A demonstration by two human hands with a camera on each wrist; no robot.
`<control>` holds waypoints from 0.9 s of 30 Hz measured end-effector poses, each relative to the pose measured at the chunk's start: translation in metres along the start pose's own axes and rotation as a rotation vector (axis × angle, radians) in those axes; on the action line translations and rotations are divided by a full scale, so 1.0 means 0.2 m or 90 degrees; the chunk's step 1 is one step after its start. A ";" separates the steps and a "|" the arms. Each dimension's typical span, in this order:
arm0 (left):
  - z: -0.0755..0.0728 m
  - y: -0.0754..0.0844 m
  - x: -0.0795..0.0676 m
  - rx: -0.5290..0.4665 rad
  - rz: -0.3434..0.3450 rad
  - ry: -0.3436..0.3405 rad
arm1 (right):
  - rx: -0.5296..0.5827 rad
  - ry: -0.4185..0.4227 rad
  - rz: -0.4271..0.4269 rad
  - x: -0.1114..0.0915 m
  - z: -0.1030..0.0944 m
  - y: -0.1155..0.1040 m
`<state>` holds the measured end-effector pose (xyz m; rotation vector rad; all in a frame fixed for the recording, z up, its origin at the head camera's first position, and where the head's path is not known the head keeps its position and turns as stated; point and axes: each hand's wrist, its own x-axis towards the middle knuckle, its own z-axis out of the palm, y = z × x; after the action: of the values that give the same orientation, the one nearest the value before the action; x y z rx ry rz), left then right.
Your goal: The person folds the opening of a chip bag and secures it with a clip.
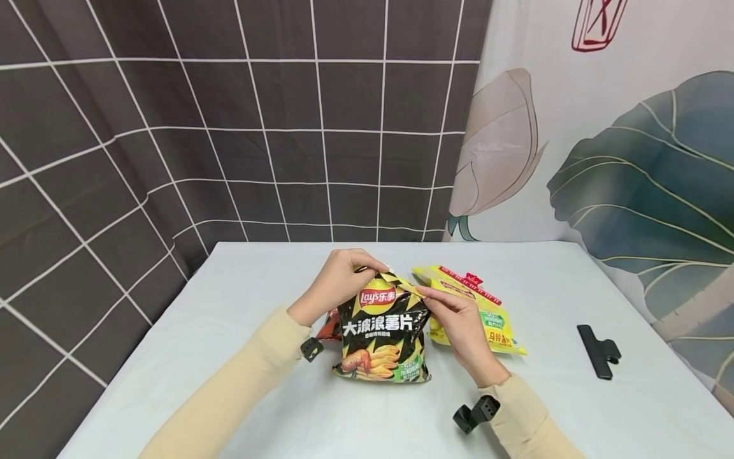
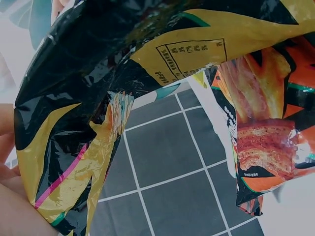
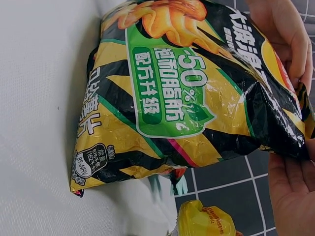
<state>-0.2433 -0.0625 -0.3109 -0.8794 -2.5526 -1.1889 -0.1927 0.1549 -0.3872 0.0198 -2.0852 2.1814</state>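
A black and yellow Lay's potato chip bag [image 1: 381, 338] stands on the white table, its front facing me. Its top edge is folded down into a yellow strip. My left hand [image 1: 339, 282] pinches the top left corner, while the right hand [image 1: 459, 317] pinches the fold at the top right. In the right wrist view the bag's green-labelled front [image 3: 167, 93] fills the middle, with fingers at both ends of the top. The left wrist view shows the bag's back [image 2: 74, 98] and the left hand [image 2: 12, 187] at its edge.
A yellow chip bag [image 1: 499, 325] lies behind to the right, its top held by a red sealing clip [image 1: 471, 284]. A red-orange bag [image 1: 329, 327] is mostly hidden behind the black one. A black sealing clip [image 1: 596, 352] lies at the table's right side.
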 end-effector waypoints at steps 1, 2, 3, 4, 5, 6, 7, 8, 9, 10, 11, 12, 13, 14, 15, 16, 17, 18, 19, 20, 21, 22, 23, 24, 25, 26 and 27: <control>0.00 0.00 0.00 -0.001 -0.001 -0.001 | -0.001 -0.001 0.001 0.00 0.00 0.00; 0.00 0.00 0.00 0.000 -0.001 -0.002 | -0.004 -0.002 0.003 0.00 0.00 0.00; 0.00 0.00 0.00 0.002 0.000 -0.003 | -0.008 -0.002 0.006 0.00 0.00 0.00; 0.00 -0.01 0.00 0.003 0.000 -0.005 | -0.012 -0.003 0.009 0.00 0.00 0.00; 0.00 -0.01 0.00 0.004 -0.001 -0.006 | -0.017 -0.004 0.013 0.00 0.00 0.00; 0.00 -0.01 0.00 0.006 -0.002 -0.006 | -0.022 -0.006 0.016 0.00 0.00 0.00; 0.01 -0.01 0.00 0.007 -0.004 -0.008 | -0.030 -0.007 0.020 0.00 0.00 0.00; 0.01 -0.01 0.00 0.007 -0.006 -0.009 | -0.039 -0.008 0.023 0.00 0.00 -0.01; 0.01 -0.01 0.00 0.008 -0.008 -0.010 | -0.049 -0.009 0.026 0.00 0.00 -0.01; 0.01 -0.01 0.00 0.008 -0.012 -0.010 | -0.058 -0.010 0.028 0.00 0.00 -0.01; 0.01 -0.01 0.00 0.007 -0.016 -0.011 | -0.066 -0.010 0.031 0.00 0.00 -0.01; 0.01 -0.01 0.00 0.005 -0.022 -0.013 | -0.074 -0.010 0.034 0.00 0.00 -0.01; 0.01 0.00 0.00 0.001 -0.026 -0.015 | -0.081 -0.011 0.037 0.00 0.00 -0.02; 0.01 0.00 -0.01 -0.002 -0.030 -0.017 | -0.086 -0.012 0.040 0.00 0.00 -0.02; 0.01 0.00 -0.01 -0.005 -0.034 -0.019 | -0.090 -0.014 0.043 0.00 -0.01 -0.02; 0.01 0.00 -0.01 -0.008 -0.037 -0.021 | -0.092 -0.017 0.047 0.00 -0.01 -0.02; 0.00 0.00 -0.01 -0.011 -0.038 -0.022 | -0.095 -0.019 0.049 0.00 -0.01 -0.02; 0.01 0.00 -0.01 -0.012 -0.038 -0.023 | -0.098 -0.023 0.050 0.00 -0.01 -0.03; 0.01 0.00 -0.01 -0.012 -0.034 -0.023 | -0.101 -0.026 0.049 0.00 -0.01 -0.03; 0.01 0.00 -0.01 -0.011 -0.031 -0.022 | -0.106 -0.030 0.047 0.00 -0.02 -0.03; 0.01 0.00 -0.01 -0.010 -0.026 -0.022 | -0.111 -0.033 0.046 0.00 -0.02 -0.04; 0.01 -0.01 -0.01 -0.007 -0.022 -0.020 | -0.117 -0.037 0.043 0.00 -0.02 -0.04; 0.01 -0.01 0.00 -0.005 -0.020 -0.020 | -0.125 -0.042 0.039 -0.01 -0.02 -0.04; 0.01 -0.01 0.00 -0.003 -0.017 -0.019 | -0.133 -0.048 0.035 0.00 -0.02 -0.05; 0.01 -0.02 0.00 -0.001 -0.017 -0.018 | -0.142 -0.054 0.032 0.00 -0.03 -0.05; 0.01 -0.02 0.00 0.001 -0.018 -0.017 | -0.152 -0.061 0.028 0.00 -0.03 -0.05; 0.01 -0.02 -0.01 0.003 -0.020 -0.016 | -0.162 -0.068 0.022 0.00 -0.03 -0.06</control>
<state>-0.2448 -0.0637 -0.3158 -0.8620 -2.5973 -1.1876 -0.1911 0.1619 -0.3764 0.0781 -2.4237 1.9563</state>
